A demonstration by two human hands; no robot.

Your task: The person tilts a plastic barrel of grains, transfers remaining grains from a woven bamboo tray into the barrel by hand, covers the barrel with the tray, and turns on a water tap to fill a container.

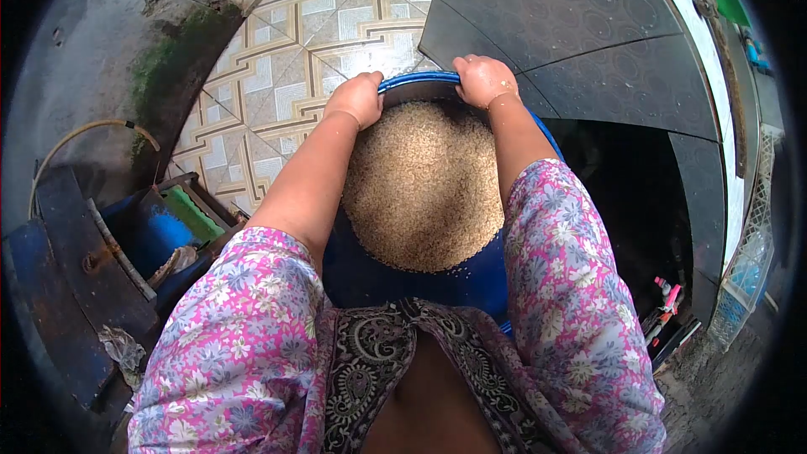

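A blue plastic basin (418, 78) full of pale brown grain (423, 185) is held up against my body. My left hand (357, 97) grips the far rim on the left, fingers curled over the edge. On the far rim's right side my right hand (484, 79) grips the same way. Both forearms run along the basin's sides, in pink flowered sleeves. The near part of the basin is hidden behind my clothing.
A patterned tiled floor (294, 59) lies below and ahead. A dark embossed surface (572, 25) stands to the right. At the left are a blue tub (155, 235), a hose (76, 139) and a mossy concrete wall (101, 50).
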